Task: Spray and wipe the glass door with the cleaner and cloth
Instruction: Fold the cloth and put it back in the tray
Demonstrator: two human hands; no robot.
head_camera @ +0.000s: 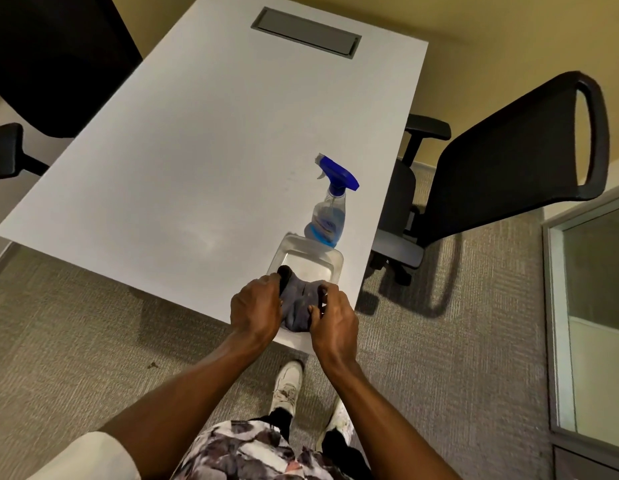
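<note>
A grey cloth (298, 304) lies bunched in a clear plastic tray (330, 252) near the table's front right corner. My left hand (254, 308) grips the cloth's left side and my right hand (332, 317) grips its right side. Just behind the tray stands a clear spray bottle (327, 216) with blue liquid and a blue trigger head, upright and untouched. A glass door or panel (599, 299) in a grey frame shows at the right edge of the view.
The white table (197, 150) has a grey cable hatch (306, 32) at its far end. A black office chair (491, 161) stands right of the table, another (41, 64) at the far left. Carpet covers the floor.
</note>
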